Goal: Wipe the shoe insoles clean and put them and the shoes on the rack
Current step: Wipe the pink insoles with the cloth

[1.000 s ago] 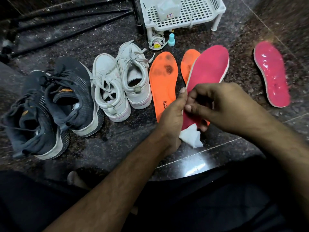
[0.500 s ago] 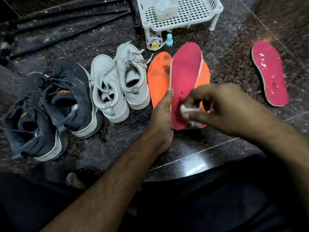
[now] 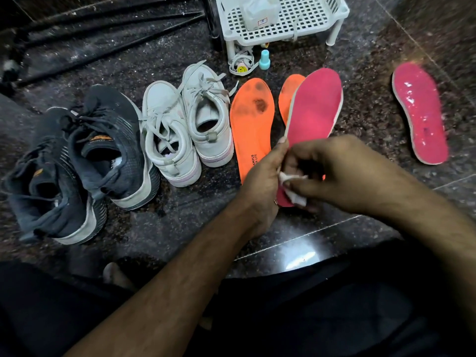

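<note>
A: What is at frame centre?
B: The left hand (image 3: 262, 176) grips the heel end of a pink insole (image 3: 313, 109), raised and tilted; the right hand (image 3: 342, 173) pinches a white wipe (image 3: 292, 188) against it.
A: And around them?
B: Orange insoles (image 3: 253, 119) just left, another pink insole (image 3: 419, 112) at right, white shoes (image 3: 185, 127) and dark shoes (image 3: 77, 161) at left, white rack (image 3: 286, 19) at top.

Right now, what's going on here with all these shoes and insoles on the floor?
A person is cleaning insoles. The left hand holds a pink insole up by its heel end, and the right hand rubs it with a white wipe. Two orange insoles, another pink one, white sneakers and dark sneakers lie on the floor. None are on the white rack yet.
</note>
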Motion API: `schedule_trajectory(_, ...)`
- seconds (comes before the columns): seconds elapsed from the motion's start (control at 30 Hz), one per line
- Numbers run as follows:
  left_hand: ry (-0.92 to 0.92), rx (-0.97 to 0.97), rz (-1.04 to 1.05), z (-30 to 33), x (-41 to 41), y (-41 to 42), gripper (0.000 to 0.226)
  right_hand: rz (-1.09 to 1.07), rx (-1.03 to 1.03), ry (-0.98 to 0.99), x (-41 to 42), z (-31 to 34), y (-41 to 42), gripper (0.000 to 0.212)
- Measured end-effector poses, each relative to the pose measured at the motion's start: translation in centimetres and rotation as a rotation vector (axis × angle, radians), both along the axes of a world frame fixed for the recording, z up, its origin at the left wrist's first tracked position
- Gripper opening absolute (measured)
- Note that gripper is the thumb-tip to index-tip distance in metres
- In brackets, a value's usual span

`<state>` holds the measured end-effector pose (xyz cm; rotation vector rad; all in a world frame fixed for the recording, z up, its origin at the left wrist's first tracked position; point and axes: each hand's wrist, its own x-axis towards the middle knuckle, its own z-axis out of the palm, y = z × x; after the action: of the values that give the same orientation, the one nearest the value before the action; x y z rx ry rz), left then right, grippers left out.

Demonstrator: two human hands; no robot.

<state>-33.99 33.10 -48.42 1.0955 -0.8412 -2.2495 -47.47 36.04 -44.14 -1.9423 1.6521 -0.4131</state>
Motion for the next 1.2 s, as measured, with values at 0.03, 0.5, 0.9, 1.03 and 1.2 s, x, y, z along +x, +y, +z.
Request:
schedule_trajectory(0.03,0.008,-0.021,-0.034,0.1,-0.1,0.1,0.055,-0.084,-0.054,0.021,-0.7,0.1,-0.2,0.01)
schedule_trajectory(0.5,0.137,-0.014,0.02,-0.3,0.2,-0.1,0.063,0.076,0.11,0.054,1.2,-0.1,0.3,0.008)
schedule_trajectory(0.9,0.074,-0.107,-0.151,-0.1,0.1,0.4,0.07,-0.286,0.009,-0.189,-0.7,-0.6,-0.5,0.01)
schedule_trajectory(1.03,0.103,-0.006,-0.033,0.1,0.3,0.1,0.069,-0.005,0.134,-0.062,0.8,-0.5,0.0,0.016)
schedule_trajectory(1.2,0.063,-0.089,-0.109,0.1,0.1,0.0,0.077,-0.192,0.042,-0.143,-0.2,0.2,-0.1,0.01)
